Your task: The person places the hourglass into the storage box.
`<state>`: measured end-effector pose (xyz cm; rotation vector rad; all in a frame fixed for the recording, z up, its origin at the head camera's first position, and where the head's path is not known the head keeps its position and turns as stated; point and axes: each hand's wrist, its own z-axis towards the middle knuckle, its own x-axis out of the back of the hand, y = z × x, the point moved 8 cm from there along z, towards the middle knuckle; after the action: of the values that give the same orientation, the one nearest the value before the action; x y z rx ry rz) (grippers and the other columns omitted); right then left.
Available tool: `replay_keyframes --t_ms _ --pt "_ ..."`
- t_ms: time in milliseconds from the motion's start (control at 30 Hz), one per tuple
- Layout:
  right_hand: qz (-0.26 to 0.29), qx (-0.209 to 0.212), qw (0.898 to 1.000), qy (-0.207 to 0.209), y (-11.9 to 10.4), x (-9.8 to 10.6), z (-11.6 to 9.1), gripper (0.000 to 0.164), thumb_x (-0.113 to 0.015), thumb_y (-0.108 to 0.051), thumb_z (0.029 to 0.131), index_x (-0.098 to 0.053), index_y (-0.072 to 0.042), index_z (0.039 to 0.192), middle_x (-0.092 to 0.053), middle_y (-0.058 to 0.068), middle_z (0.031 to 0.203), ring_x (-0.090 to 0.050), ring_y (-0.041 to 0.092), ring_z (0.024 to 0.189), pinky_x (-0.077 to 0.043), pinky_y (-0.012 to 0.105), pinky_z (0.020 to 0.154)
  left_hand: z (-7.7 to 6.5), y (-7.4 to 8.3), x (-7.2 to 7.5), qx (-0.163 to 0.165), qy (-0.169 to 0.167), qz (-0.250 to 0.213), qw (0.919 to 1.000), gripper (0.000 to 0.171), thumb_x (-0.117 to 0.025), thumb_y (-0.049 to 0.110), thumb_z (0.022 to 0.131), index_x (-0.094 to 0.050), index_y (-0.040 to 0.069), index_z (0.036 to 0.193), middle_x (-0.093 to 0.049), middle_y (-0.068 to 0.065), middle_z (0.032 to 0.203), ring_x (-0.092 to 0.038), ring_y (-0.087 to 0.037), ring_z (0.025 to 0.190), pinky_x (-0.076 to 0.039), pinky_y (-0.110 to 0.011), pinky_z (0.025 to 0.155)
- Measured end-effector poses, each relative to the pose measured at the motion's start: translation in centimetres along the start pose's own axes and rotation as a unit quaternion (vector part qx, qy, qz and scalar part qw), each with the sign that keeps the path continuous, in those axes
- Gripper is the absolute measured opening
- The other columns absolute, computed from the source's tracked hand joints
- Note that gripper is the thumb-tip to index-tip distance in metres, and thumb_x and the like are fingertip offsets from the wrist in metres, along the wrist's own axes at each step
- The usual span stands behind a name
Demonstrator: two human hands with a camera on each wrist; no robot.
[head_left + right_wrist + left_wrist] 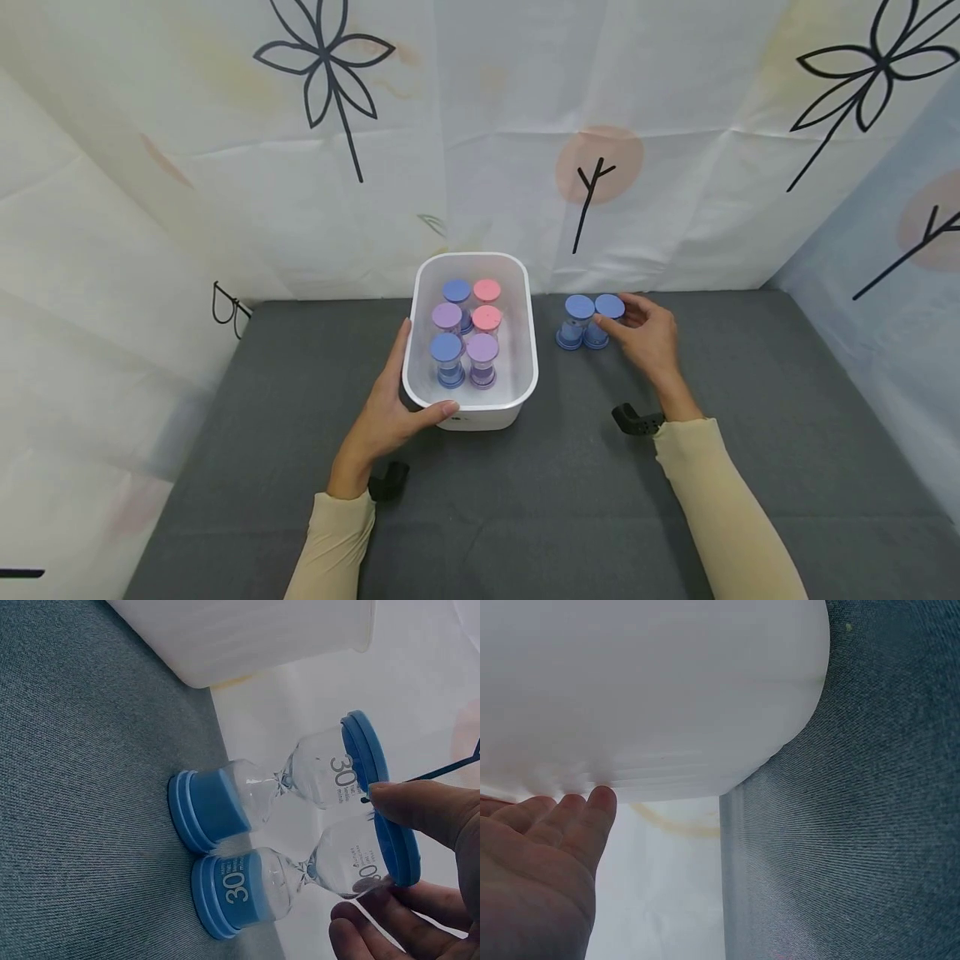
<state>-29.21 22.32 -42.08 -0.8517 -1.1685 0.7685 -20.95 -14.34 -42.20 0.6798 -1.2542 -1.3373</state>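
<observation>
My right hand [648,337] pinches the top cap of a blue hourglass [610,307], thumb on one side and fingers on the other. This hourglass stands upright on the table, close beside a second blue hourglass [579,308]. In the right wrist view, the held hourglass [232,892] is marked 30, and blue sand fills its lower bulb. My left hand [386,417] is spread against a white bin [517,404], its thumb at the near rim. Its straight fingers [592,821] touch the outer wall in the left wrist view.
Inside the bin stand two blue hourglasses [447,350], two purple hourglasses [482,350] and two pink-capped hourglasses [487,318]. Grey cloth covers the table [517,517]. A white printed curtain [480,167] hangs along the back edge and both sides.
</observation>
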Motion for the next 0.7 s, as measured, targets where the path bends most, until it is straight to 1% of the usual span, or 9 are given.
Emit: replay_keyframes --t_ms 167,300,367,500,600,700 --pt "-0.013 -0.004 1.0 0.003 0.1 0.2 0.1 0.056 -0.081 -0.018 0.089 -0.061 0.005 0.135 -0.064 0.025 0.127 -0.064 0.037 0.115 -0.051 0.045 0.097 0.0 0.0 -0.1 0.001 -0.001 0.0 1.0 0.123 -0.09 0.019 0.077 -0.004 0.029 0.165 -0.022 -0.005 0.167 -0.03 -0.031 0.148 -0.015 -0.063 0.116" --pt "-0.009 -0.005 1.0 0.007 -0.1 0.3 0.0 0.056 -0.082 -0.019 0.088 -0.061 0.005 0.135 -0.065 0.025 0.126 -0.065 0.037 0.113 -0.052 0.041 0.094 0.0 0.0 -0.1 -0.003 -0.002 -0.005 1.0 0.123 -0.089 0.018 0.077 -0.004 0.028 0.165 -0.021 -0.005 0.167 -0.03 -0.031 0.148 -0.015 -0.062 0.116" --pt "-0.005 -0.006 1.0 0.008 -0.2 0.5 -0.1 0.057 -0.082 -0.019 0.088 -0.061 0.005 0.135 -0.065 0.025 0.126 -0.065 0.037 0.113 -0.053 0.036 0.092 0.0 0.0 -0.1 -0.004 -0.004 -0.008 1.0 0.123 -0.089 0.017 0.077 -0.003 0.029 0.165 -0.02 -0.004 0.167 -0.03 -0.031 0.148 -0.015 -0.062 0.116" --pt "0.005 -0.005 1.0 0.017 -0.9 1.1 -0.3 0.057 -0.083 -0.02 0.087 -0.061 0.005 0.135 -0.066 0.024 0.125 -0.065 0.036 0.112 -0.051 0.02 0.084 0.0 -0.1 -0.1 -0.004 -0.003 -0.008 1.0 0.122 -0.088 0.016 0.078 -0.004 0.03 0.164 -0.02 -0.004 0.167 -0.03 -0.03 0.148 -0.014 -0.063 0.116" --pt "0.012 0.004 0.999 0.029 -1.9 1.9 -0.6 0.056 -0.083 -0.018 0.086 -0.063 0.005 0.133 -0.067 0.024 0.123 -0.066 0.03 0.108 -0.048 0.014 0.08 -0.1 -0.2 -0.1 0.001 -0.001 -0.006 1.0 0.122 -0.088 0.017 0.078 -0.004 0.031 0.164 -0.021 -0.003 0.167 -0.029 -0.029 0.148 -0.014 -0.063 0.116" --pt "0.02 0.024 0.999 0.044 -3.3 2.7 -1.0 0.053 -0.084 -0.015 0.085 -0.065 0.005 0.13 -0.068 0.022 0.12 -0.067 0.016 0.1 -0.049 0.013 0.08 0.0 -0.3 -0.1 0.002 -0.001 -0.006 1.0 0.122 -0.088 0.018 0.077 -0.004 0.031 0.164 -0.021 -0.003 0.167 -0.03 -0.029 0.148 -0.014 -0.063 0.116"
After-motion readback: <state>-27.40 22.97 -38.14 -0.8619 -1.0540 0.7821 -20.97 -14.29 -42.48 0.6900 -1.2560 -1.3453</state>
